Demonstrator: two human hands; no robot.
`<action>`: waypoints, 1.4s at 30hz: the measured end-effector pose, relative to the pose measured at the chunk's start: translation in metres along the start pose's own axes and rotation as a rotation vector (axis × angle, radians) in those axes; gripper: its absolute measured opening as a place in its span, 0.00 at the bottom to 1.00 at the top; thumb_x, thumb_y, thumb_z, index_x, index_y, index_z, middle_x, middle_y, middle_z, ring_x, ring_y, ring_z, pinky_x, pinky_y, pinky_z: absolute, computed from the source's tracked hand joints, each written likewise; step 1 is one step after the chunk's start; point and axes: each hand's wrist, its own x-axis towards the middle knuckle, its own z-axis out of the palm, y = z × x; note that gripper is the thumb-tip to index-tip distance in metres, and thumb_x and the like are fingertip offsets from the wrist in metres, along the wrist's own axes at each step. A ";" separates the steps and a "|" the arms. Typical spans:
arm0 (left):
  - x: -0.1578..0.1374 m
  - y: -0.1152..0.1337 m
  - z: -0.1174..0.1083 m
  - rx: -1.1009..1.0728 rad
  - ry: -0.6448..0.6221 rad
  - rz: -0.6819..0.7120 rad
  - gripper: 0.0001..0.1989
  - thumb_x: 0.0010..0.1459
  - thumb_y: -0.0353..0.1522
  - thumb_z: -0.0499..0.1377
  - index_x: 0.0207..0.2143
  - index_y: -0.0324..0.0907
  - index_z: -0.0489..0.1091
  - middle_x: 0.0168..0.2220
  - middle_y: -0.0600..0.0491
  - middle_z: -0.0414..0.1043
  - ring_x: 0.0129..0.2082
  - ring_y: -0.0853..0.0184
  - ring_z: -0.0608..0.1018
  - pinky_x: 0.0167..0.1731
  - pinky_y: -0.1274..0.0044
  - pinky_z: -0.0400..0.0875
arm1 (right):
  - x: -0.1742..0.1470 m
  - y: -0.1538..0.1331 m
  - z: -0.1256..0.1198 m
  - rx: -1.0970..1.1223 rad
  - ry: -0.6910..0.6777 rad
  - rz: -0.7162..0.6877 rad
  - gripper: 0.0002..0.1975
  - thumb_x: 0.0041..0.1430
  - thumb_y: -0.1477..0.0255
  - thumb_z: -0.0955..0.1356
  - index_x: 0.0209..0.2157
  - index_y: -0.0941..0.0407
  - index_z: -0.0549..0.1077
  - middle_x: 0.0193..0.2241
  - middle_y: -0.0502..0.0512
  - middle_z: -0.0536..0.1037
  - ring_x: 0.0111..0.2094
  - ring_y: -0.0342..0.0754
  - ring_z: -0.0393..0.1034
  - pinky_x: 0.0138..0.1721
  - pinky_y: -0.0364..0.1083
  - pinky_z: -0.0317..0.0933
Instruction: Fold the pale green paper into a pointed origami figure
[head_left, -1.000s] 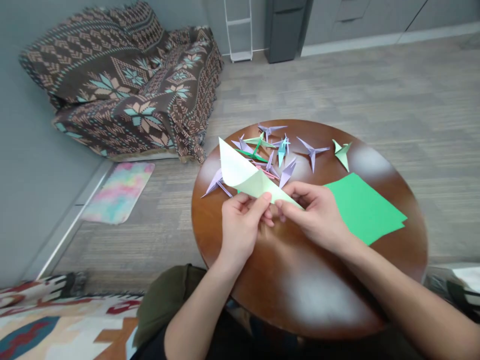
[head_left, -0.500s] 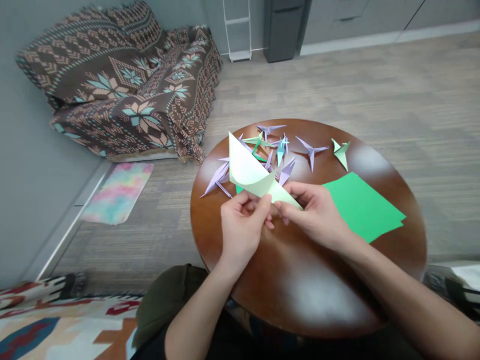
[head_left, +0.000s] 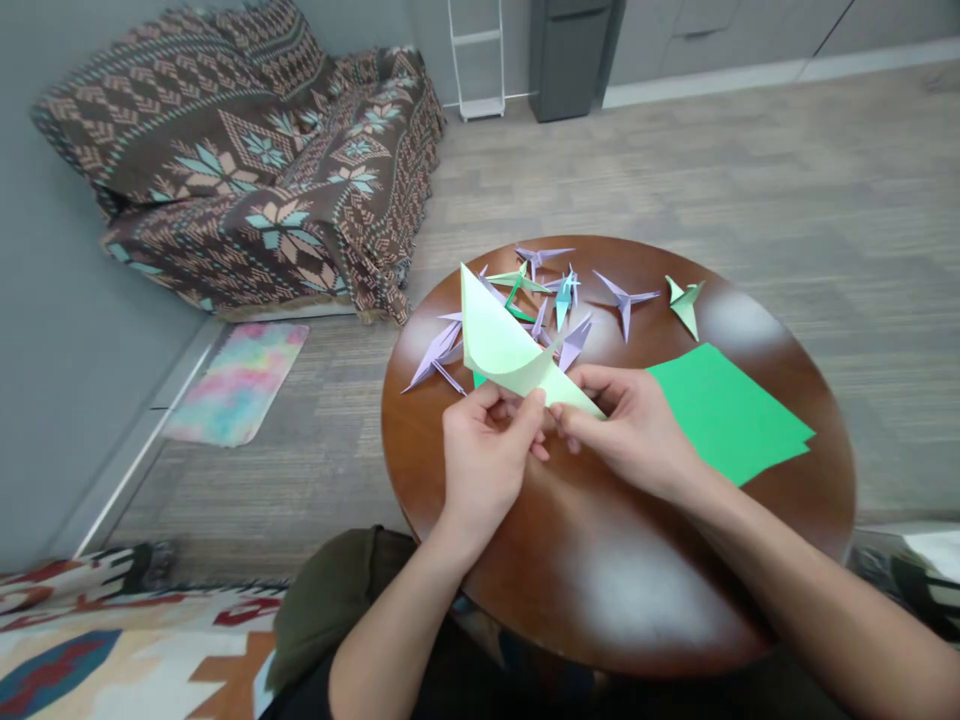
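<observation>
A sheet of pale green origami paper [head_left: 491, 335], partly folded with one flap curving up, is held above the near half of the round table. My left hand [head_left: 491, 445] pinches its lower edge between thumb and fingers. Close beside it, my right hand [head_left: 622, 420] grips the paper's right-hand corner, thumb on the near side. Some fingertips of both hands are hidden behind the paper. Beyond it lie several folded paper cranes, among them a purple crane [head_left: 624, 300], a blue crane [head_left: 564, 300] and a light green crane [head_left: 684, 305].
Green paper sheets [head_left: 731, 410] lie to the right of my right hand on the brown round table [head_left: 600, 570]. A sofa with a patterned cover [head_left: 262, 180] stands at the far left, a pastel mat [head_left: 236, 385] on the floor before it.
Both hands keep the same grip on the pale green paper. Its upper flap looks slightly shifted and greener; the whole view has moved only a little.
</observation>
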 end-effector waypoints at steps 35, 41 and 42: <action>-0.010 -0.016 0.013 -0.196 -0.066 -0.155 0.21 0.55 0.43 0.68 0.17 0.42 0.68 0.19 0.56 0.69 0.21 0.72 0.72 0.25 0.79 0.71 | -0.004 -0.009 0.000 0.176 0.051 -0.019 0.05 0.50 0.80 0.74 0.26 0.56 0.78 0.18 0.47 0.79 0.18 0.40 0.71 0.20 0.37 0.63; -0.009 -0.010 0.011 -0.227 0.003 -0.170 0.18 0.53 0.36 0.68 0.16 0.41 0.67 0.17 0.58 0.66 0.18 0.75 0.69 0.24 0.80 0.70 | -0.003 -0.008 -0.001 0.097 0.044 -0.005 0.03 0.50 0.78 0.73 0.25 0.56 0.78 0.19 0.48 0.79 0.18 0.42 0.71 0.20 0.39 0.64; -0.008 -0.009 0.010 -0.234 0.024 -0.179 0.18 0.52 0.36 0.69 0.16 0.41 0.67 0.16 0.58 0.65 0.17 0.75 0.69 0.23 0.81 0.69 | -0.002 -0.008 -0.003 0.082 0.058 -0.004 0.03 0.50 0.77 0.73 0.25 0.56 0.78 0.18 0.48 0.78 0.18 0.42 0.71 0.20 0.40 0.63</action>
